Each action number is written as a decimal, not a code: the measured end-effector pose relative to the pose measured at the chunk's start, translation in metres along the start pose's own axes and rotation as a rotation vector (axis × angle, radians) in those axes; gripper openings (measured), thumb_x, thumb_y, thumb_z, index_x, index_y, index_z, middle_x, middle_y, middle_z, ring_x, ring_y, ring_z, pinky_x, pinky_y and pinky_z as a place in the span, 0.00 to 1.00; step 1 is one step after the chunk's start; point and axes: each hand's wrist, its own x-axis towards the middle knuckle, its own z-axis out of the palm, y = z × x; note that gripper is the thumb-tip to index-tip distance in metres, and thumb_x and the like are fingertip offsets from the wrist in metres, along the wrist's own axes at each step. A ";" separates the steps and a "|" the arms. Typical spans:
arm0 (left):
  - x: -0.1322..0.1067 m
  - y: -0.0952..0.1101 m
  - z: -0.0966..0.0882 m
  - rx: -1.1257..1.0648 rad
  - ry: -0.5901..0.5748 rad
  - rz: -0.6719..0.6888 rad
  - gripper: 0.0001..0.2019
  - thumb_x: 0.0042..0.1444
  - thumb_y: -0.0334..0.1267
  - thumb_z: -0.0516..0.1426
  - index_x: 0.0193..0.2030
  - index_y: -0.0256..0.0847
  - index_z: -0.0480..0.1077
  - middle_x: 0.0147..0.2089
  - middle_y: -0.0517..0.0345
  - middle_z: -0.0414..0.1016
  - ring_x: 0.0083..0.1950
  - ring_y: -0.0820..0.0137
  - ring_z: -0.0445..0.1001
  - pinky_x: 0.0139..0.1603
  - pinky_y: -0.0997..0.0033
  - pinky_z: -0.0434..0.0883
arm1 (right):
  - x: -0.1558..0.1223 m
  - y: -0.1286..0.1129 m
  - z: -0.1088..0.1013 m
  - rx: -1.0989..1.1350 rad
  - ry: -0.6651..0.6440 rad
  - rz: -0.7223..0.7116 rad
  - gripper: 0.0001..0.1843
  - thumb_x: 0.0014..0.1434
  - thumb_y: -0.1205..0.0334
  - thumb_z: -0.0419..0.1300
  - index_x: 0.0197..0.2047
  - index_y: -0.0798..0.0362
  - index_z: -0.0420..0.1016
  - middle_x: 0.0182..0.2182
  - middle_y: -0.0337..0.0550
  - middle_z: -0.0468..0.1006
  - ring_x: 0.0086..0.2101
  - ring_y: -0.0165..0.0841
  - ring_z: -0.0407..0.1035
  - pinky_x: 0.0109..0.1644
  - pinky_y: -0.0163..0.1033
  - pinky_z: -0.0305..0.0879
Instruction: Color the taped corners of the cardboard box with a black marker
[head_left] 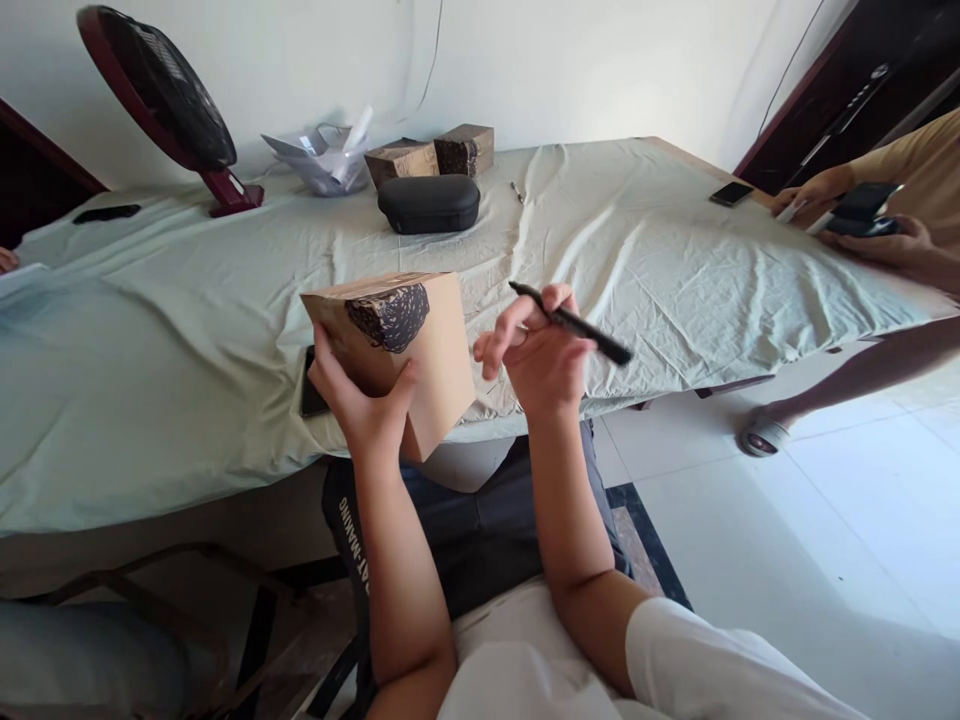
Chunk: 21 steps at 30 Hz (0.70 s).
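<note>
My left hand (367, 405) grips a brown cardboard box (442, 350) near the table's front edge, its thumb on one face and its fingers round the left side. The box is tilted, and a patch of dense black scribble covers one of its upper corners. To the right of the box, apart from it, my right hand (544, 350) holds a black marker pen (592, 335) between thumb and fingers. One end of the pen points up and left, the thicker end down and right. A dark phone (312, 385) lies partly hidden behind my left hand.
A black zip case (429, 205) and two scribbled boxes (466, 150) stand toward the wall. Left of them are a clear basket (326, 165) with papers and a fan (232, 190). Another phone (730, 194) lies at right, near another person's hands (892, 240) holding a dark device.
</note>
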 end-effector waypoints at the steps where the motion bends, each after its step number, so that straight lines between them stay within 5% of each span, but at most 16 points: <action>1: -0.001 0.006 0.000 0.063 0.037 0.021 0.62 0.48 0.49 0.75 0.85 0.43 0.50 0.77 0.35 0.59 0.82 0.45 0.60 0.83 0.45 0.60 | -0.003 0.002 0.004 -0.049 -0.014 -0.017 0.38 0.56 0.19 0.67 0.49 0.40 0.61 0.29 0.31 0.74 0.21 0.34 0.71 0.35 0.49 0.79; 5: -0.008 0.033 0.002 0.279 0.079 0.029 0.63 0.44 0.53 0.77 0.84 0.41 0.55 0.75 0.33 0.62 0.79 0.37 0.61 0.81 0.32 0.60 | -0.013 0.016 0.015 -0.179 -0.055 -0.053 0.37 0.66 0.19 0.55 0.62 0.39 0.64 0.30 0.35 0.77 0.24 0.36 0.71 0.32 0.46 0.75; 7: -0.010 0.043 0.003 0.337 0.032 0.020 0.60 0.49 0.54 0.76 0.84 0.39 0.55 0.76 0.31 0.61 0.79 0.34 0.61 0.78 0.27 0.60 | -0.014 0.024 0.017 -0.219 -0.096 -0.097 0.33 0.72 0.28 0.55 0.66 0.42 0.66 0.31 0.36 0.80 0.23 0.34 0.69 0.31 0.44 0.72; 13: -0.009 0.048 0.014 0.394 0.003 0.009 0.64 0.43 0.58 0.76 0.82 0.35 0.57 0.75 0.26 0.61 0.76 0.26 0.63 0.74 0.20 0.61 | -0.009 0.033 0.012 -0.462 -0.210 -0.291 0.07 0.71 0.57 0.63 0.43 0.47 0.82 0.36 0.40 0.85 0.32 0.31 0.76 0.39 0.40 0.74; 21: -0.009 0.053 0.015 0.403 -0.014 -0.004 0.64 0.47 0.66 0.73 0.83 0.32 0.57 0.76 0.22 0.60 0.77 0.25 0.61 0.74 0.20 0.61 | -0.006 0.033 0.007 -0.623 -0.173 -0.089 0.09 0.65 0.50 0.60 0.42 0.44 0.76 0.39 0.42 0.83 0.35 0.35 0.77 0.44 0.43 0.78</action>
